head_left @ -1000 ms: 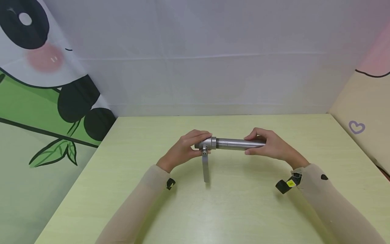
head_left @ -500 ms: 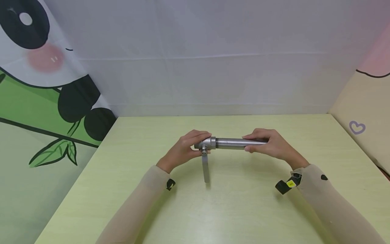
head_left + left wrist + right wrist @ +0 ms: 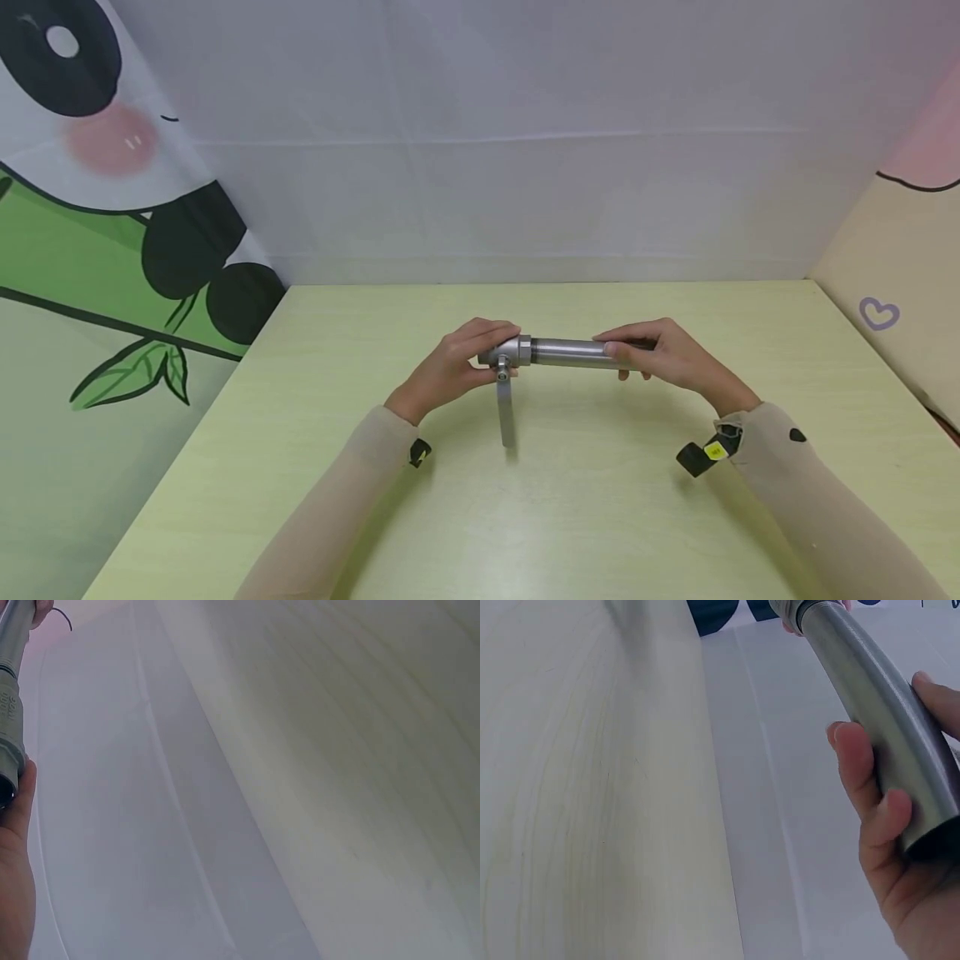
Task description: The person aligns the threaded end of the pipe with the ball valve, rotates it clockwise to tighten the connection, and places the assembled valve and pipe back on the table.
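Note:
My left hand (image 3: 453,362) grips a metal ball valve (image 3: 512,351) from its left end, fingers over the top and thumb below. The valve's flat lever handle (image 3: 506,412) hangs down toward the table. A smooth steel pipe (image 3: 570,352) runs level from the valve's right side, its near end meeting the hex collar. Around the pipe's far right part curl the fingers and thumb of my right hand (image 3: 667,354). In the right wrist view the pipe (image 3: 885,697) shows its dark open end near the palm, with the fingers (image 3: 855,754) along one side and the thumb opposite.
The pale wooden table (image 3: 600,500) spreads under both hands, which cast soft shadows on it. Behind stands a plain greyish cloth wall (image 3: 525,208). A printed cartoon panel (image 3: 187,242) closes the left side, and a beige panel (image 3: 885,358) with a heart the right.
My right thumb has moved up across the front of the pipe, and its fingertips now show beneath, as the hand rolls round it. The left hand and valve stay nearly still.

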Motion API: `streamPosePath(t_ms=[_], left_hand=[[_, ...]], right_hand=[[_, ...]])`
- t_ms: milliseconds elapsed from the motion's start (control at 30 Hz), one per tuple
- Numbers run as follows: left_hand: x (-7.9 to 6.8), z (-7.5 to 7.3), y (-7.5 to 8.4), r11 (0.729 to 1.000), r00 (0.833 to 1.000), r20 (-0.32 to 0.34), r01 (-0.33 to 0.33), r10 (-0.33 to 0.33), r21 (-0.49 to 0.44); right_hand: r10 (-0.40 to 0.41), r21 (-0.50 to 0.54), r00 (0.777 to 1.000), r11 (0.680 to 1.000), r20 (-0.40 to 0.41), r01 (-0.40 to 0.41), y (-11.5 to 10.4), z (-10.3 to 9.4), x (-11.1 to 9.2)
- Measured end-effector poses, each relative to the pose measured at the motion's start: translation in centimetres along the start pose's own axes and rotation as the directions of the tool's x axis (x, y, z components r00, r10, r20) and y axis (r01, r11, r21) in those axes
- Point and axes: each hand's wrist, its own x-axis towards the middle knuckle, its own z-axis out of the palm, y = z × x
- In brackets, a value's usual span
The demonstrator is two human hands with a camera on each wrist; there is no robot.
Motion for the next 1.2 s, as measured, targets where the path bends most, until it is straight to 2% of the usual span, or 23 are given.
streamPosePath(t_ms=[167, 467, 967, 1200], left_hand=[[0.02, 0.14, -0.06, 1.0, 1.0, 0.001, -0.006, 0.007, -0.005], [0.04, 0.2, 0.04, 1.0, 1.0, 0.014, -0.007, 0.008, -0.017], [0.17, 0.13, 0.12, 1.0, 1.0, 0.007, -0.006, 0.006, -0.012], [0.16, 0.09, 0.11, 1.0, 1.0, 0.004, -0.015, 0.015, -0.023]], right_hand=[[-0.011, 0.008, 1.0, 1.0, 0.027, 0.011, 0.01, -0.06, 0.15], [0.039, 0.055, 0.996, 0.998, 0.079, -0.043, -0.1, 0.25, 0.24], [-0.009, 0.088, 0.997, 0.996, 0.078, 0.002, 0.07, 0.16, -0.12], [-0.004, 0.036, 0.999, 0.999, 0.047, 0.003, 0.07, 0.33, -0.2]])
